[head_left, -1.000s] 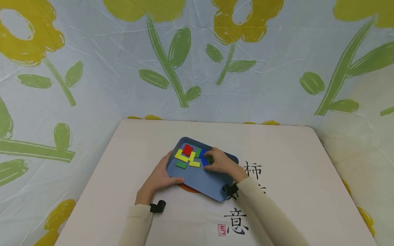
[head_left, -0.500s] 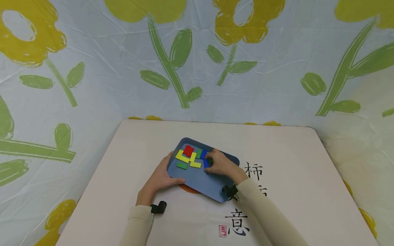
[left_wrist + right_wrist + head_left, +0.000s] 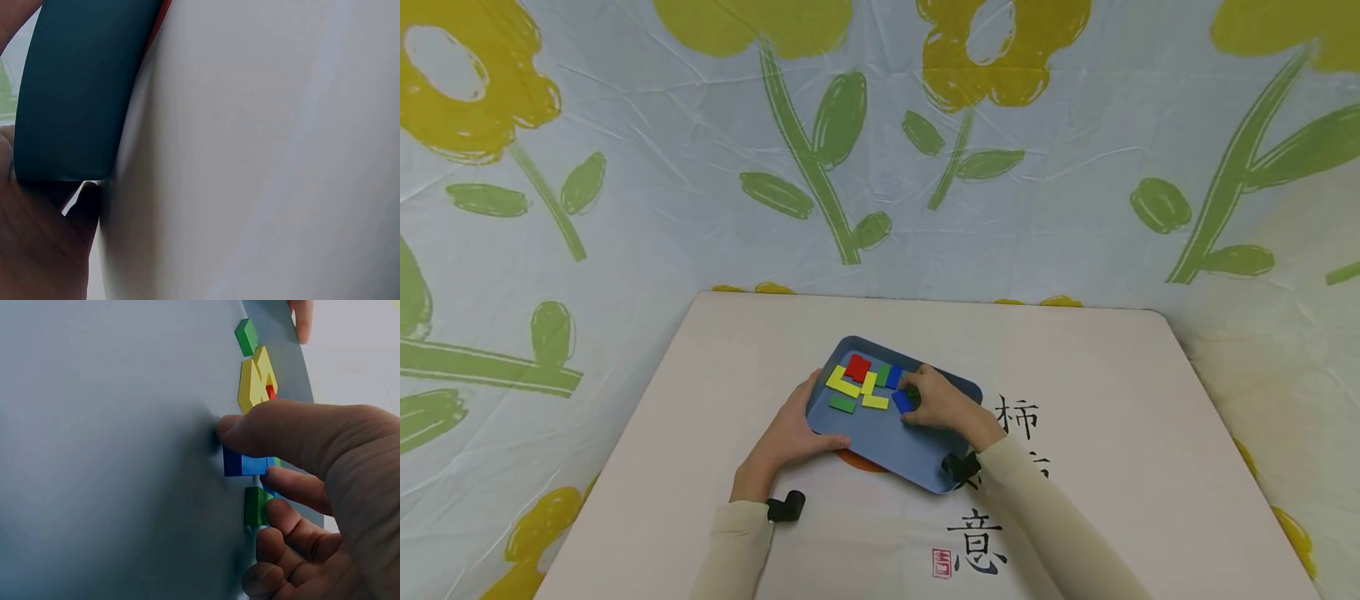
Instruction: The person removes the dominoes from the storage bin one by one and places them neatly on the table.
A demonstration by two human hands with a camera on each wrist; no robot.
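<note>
A blue-grey tray (image 3: 880, 437) lies at an angle on the table, with several flat coloured blocks inside. My left hand (image 3: 792, 429) holds its left corner, the thumb along the near rim. Over the tray's right part, my right hand (image 3: 938, 402) pinches a blue block (image 3: 250, 465) between thumb and index finger. A green block (image 3: 255, 506) lies by the other fingers of that hand in the right wrist view. Left of it are another blue block (image 3: 893, 377), a red piece (image 3: 857, 367), two L-shaped yellow pieces, and green blocks, one (image 3: 842, 403) nearer the left hand.
A pale cloth (image 3: 850, 542) with black brush characters (image 3: 976, 542) and a red seal covers the table. Part of an orange shape (image 3: 861, 461) shows under the tray's near edge. A flower-printed curtain (image 3: 700, 167) rises behind the table and at the sides.
The pinched blue block has shifted and turned slightly towards the near right, and more of it shows. The right hand has moved slightly with it; the left hand holds its place on the tray.
</note>
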